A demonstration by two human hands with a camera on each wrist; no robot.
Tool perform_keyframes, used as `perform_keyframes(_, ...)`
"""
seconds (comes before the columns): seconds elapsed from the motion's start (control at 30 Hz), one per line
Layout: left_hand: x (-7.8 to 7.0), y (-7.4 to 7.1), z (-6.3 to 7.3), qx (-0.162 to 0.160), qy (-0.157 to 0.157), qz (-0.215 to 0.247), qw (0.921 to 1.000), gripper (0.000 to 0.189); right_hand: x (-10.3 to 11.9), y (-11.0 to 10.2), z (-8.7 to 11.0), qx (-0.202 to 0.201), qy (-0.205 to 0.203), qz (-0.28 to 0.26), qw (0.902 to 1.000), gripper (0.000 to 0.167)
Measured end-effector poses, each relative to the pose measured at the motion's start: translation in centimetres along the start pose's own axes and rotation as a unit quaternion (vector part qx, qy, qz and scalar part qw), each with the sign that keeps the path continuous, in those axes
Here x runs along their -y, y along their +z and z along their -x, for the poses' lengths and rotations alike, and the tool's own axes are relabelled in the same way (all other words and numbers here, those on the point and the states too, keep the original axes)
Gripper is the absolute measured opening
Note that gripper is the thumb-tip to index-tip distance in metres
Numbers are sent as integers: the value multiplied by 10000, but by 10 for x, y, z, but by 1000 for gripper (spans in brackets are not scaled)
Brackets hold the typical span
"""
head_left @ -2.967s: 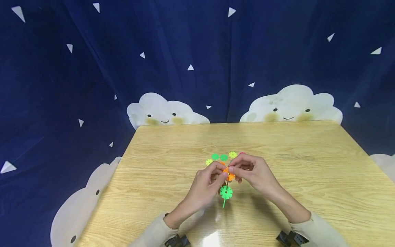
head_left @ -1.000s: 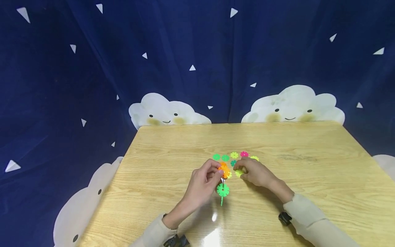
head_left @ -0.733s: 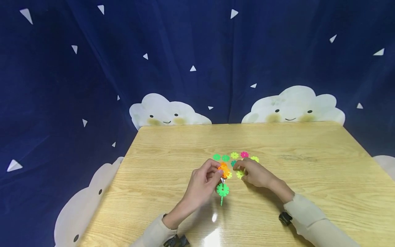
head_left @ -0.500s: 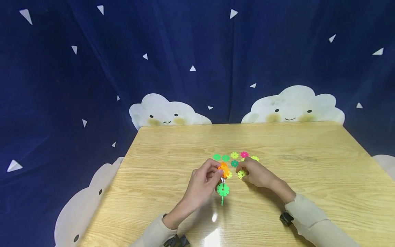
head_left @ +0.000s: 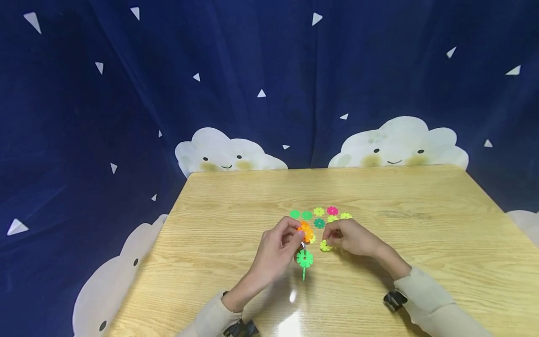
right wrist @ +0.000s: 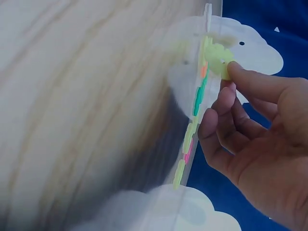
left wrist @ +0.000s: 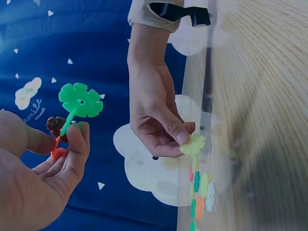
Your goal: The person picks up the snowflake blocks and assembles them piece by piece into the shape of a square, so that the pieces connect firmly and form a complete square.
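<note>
My left hand (head_left: 275, 252) grips a joined piece of slotted plastic snowflake discs between thumb and fingers. An orange disc (head_left: 307, 232) sits at the fingertips, and a green disc (head_left: 305, 258) hangs below with another green one edge-on under it. The left wrist view also shows a brown disc (left wrist: 56, 125) in this piece. To its right, my right hand (head_left: 355, 236) pinches a yellow snowflake disc (right wrist: 219, 58) at its edge with thumb and index finger. Its remaining fingers are bent and hold nothing. The two hands are apart.
Loose discs lie flat on the wooden table (head_left: 236, 201) beyond the hands: green (head_left: 294, 214), pink (head_left: 332, 210), teal (head_left: 319, 223) and several yellow ones (head_left: 345, 216). A dark blue curtain (head_left: 236, 70) with white clouds stands behind the far table edge.
Three seconds ago both hands met at the orange disc. The right hand then moved right to the loose discs, took hold of a yellow one and drew it nearer. The left hand keeps its grip.
</note>
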State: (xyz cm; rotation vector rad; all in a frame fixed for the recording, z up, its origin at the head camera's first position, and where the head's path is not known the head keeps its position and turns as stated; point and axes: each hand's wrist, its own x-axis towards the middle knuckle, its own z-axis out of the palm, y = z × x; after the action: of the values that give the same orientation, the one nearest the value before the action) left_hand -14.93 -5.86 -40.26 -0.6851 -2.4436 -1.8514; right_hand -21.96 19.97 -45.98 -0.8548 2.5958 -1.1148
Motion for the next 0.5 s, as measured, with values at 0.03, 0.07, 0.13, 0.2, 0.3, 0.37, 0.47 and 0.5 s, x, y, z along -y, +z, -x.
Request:
perform_keyframes(0.03, 0, 0, 0, -2, 0, -1, 10000, 7, 0, 0, 0, 2, 3, -44, 10000, 20)
perform_keyframes(0.07, 1, 0, 0, -5, 1, -8, 10000, 7, 0, 0, 1, 6, -9, -92, 10000, 19)
perform_keyframes(0.13, 1, 0, 0, -14, 0, -23, 10000, 7, 1, 1, 2, 13, -29, -231, 9997, 18)
perform_keyframes(0.2, 2, 0, 0, -24, -1, -48, 10000, 7, 2, 1, 4, 24, -36, -431, 9991, 16)
perform_keyframes(0.3, 2, 0, 0, -21, -1, -53, 10000, 7, 4, 0, 5, 14, -50, -765, 9971, 11)
perform_keyframes(0.37, 2, 0, 0, -21, 2, -52, 10000, 7, 6, 0, 7, -17, -31, -980, 9952, 8)
perform_keyframes(0.47, 2, -1, 0, -33, 6, -54, 10000, 8, 9, -2, 9, -111, 0, -1310, 9913, 5)
perform_keyframes(0.5, 2, -1, 0, -43, 7, -63, 10000, 8, 11, -3, 10, -167, 4, -1424, 9897, 5)
